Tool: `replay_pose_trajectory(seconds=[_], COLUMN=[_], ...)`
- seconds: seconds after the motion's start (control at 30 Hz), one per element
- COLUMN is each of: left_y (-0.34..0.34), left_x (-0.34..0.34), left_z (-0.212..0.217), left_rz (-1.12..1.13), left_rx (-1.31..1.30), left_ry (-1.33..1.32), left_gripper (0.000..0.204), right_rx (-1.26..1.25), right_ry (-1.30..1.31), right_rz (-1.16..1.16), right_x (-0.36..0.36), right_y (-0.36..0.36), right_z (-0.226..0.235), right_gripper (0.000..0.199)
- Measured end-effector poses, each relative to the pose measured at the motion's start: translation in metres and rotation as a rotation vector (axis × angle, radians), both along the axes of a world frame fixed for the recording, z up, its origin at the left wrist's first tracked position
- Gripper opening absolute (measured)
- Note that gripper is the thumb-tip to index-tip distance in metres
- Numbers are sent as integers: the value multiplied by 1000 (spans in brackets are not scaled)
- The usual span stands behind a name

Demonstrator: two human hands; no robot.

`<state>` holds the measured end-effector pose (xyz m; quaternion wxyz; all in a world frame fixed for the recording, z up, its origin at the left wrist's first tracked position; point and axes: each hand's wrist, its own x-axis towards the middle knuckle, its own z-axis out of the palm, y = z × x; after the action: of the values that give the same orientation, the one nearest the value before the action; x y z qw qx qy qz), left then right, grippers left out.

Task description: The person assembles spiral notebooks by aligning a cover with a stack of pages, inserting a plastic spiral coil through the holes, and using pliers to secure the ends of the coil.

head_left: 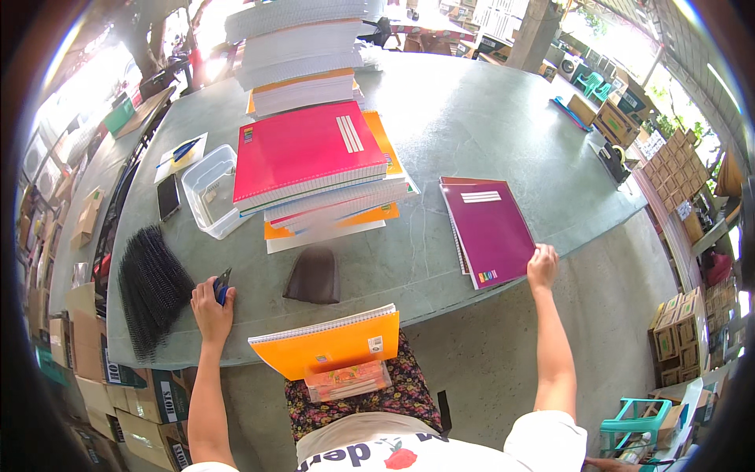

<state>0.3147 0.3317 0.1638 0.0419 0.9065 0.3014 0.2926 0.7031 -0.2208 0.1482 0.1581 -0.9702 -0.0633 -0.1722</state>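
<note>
My left hand (211, 309) is closed round a pair of pliers with blue handles (221, 288), at the table's near left edge. Beside it lies a bundle of black spiral binding coils (152, 287). Over on the right, my right hand (543, 267) grips the lower right corner of a purple notebook (491, 232), which lies on another notebook with a reddish edge. Between my arms, an orange spiral notebook (330, 344) leans tilted at my lap. A dark brown pouch-like piece (313, 275) sits near the edge. A tall stack holds a red-pink notebook (311, 149) and loose page blocks.
The grey-green table (440, 102) carries a clear plastic tub (219, 224), a black phone (168, 197) and a black tape dispenser (613, 163). Cardboard boxes (165, 397) stand below left. More boxes (678, 334) and a green plastic stool (633, 421) are at right.
</note>
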Motion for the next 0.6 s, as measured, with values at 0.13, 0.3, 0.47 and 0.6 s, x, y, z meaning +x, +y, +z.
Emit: replay_pose_trajectory(seconds=[0.13,0.3,0.47,0.6], left_y=[-3,-4,-5,-3], left_x=[4,2,-1,-1], left_z=[-3,-1,1,2], left_rz=[20,21,14,-1], left_rx=[22,21,8,5], left_ry=[10,18,0,-6], left_gripper=[40,39,39,40], right_rx=[-112,-282,-149,-357], right_ry=[-101,20,30,202], right_rz=[-171,-294,276,296], right_x=[-16,-17,-40,-33], right_y=[-5,41,147,184], right_z=[1,34,60,67], right_gripper=[15,18,30,27])
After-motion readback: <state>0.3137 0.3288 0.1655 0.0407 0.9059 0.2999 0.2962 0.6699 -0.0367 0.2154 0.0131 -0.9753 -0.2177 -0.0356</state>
